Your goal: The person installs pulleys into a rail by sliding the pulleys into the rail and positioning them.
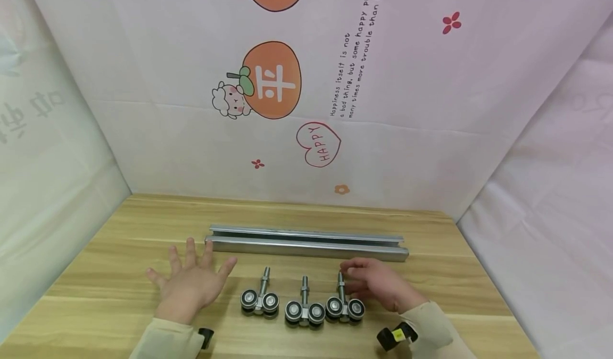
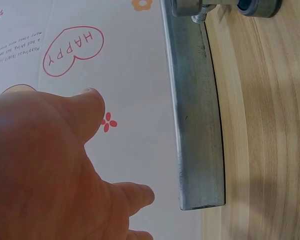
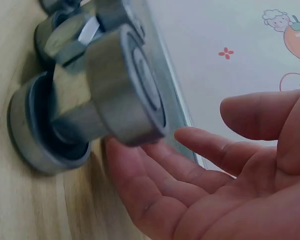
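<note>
Three metal hanger rollers with black-ringed wheels and upright threaded bolts stand in a row: the left roller [image 1: 259, 302], the middle roller [image 1: 305, 314] and the right roller [image 1: 344, 310]. Behind them a silver metal track [image 1: 306, 248] lies lengthwise, its open channel showing. My left hand [image 1: 190, 289] hovers by the track's left end, fingers spread, holding nothing. My right hand [image 1: 380, 285] is beside the right roller, its fingertips around the bolt's far side in the head view. Seen from the right wrist, the loosely bent fingers [image 3: 165, 187] lie close behind a wheel, thumb apart.
The wood-grain tabletop [image 1: 105, 274] carries everything. A white printed sheet [image 1: 397, 151] rises behind the table's back edge, and white sheets flank both sides. Black straps sit at both wrists, the right strap [image 1: 390, 339] with a yellow label.
</note>
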`<state>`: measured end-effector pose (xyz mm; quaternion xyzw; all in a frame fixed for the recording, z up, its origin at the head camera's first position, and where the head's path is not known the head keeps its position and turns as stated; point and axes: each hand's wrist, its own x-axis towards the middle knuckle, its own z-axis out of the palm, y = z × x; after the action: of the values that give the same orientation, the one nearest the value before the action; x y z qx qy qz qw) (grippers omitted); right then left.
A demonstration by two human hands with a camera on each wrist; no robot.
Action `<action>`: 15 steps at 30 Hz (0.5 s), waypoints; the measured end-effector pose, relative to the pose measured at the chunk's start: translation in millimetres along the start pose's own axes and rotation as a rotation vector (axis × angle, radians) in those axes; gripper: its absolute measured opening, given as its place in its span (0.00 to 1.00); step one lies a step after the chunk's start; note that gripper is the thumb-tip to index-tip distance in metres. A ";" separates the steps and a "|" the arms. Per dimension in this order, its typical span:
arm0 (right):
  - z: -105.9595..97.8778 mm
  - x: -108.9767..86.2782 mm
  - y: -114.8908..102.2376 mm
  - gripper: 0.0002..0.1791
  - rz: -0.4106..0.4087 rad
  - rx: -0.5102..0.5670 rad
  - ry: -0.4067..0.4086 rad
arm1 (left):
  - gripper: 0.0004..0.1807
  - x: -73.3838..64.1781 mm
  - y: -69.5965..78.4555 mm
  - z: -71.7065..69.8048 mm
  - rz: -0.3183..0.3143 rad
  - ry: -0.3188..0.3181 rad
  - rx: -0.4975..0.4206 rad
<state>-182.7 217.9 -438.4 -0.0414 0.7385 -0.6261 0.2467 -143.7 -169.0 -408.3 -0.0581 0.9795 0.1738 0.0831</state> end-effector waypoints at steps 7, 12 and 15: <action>-1.6 1.0 2.1 0.24 0.030 0.126 -0.022 | 0.59 -0.2 -0.2 -1.8 0.005 -0.001 -0.002; -4.4 3.0 5.2 0.27 0.076 0.238 -0.058 | 0.59 -1.0 0.8 -1.1 0.005 0.005 0.000; -5.7 3.2 7.4 0.30 0.086 0.270 -0.076 | 0.59 -1.4 1.3 -1.4 0.007 0.009 -0.003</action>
<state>-186.0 223.5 -445.9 0.0001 0.6387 -0.7067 0.3045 -142.8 -168.2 -406.4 -0.0557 0.9799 0.1752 0.0780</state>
